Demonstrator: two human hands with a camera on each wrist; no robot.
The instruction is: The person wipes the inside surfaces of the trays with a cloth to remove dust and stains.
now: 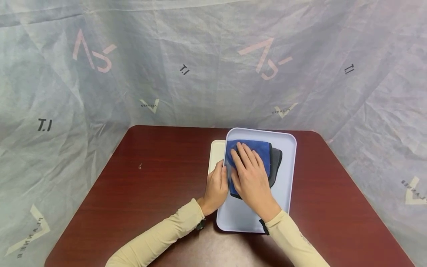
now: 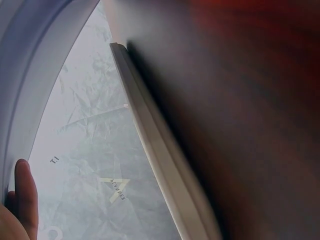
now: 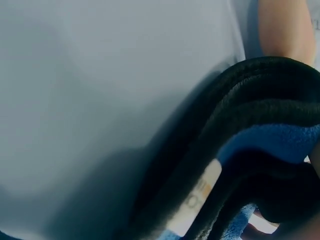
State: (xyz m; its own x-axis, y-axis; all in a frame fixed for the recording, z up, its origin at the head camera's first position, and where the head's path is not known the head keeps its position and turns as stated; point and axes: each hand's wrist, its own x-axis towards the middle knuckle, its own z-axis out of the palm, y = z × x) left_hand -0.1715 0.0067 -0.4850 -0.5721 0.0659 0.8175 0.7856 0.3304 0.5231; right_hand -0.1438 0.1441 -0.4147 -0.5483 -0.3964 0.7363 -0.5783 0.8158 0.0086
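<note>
Behind, printed grey sheeting [image 1: 213, 85]. Before it, a red-brown tabletop [image 1: 160, 178]. Over that, a pale-blue rectangular tray [image 1: 240, 218], left edge raised; partly beneath, largely hidden, what is probably a cream tray [image 1: 216, 148]. Inside the pale-blue tray, toward the far left, a dark-edged blue-and-grey cloth [image 1: 261, 146]. On the cloth, the right hand [image 1: 251, 178], grip laid over it, fingers nearly straight. At the left rim, the left hand [image 1: 215, 189], grip pinching the pale-blue tray. On the cloth, a white label [image 3: 196, 200].
</note>
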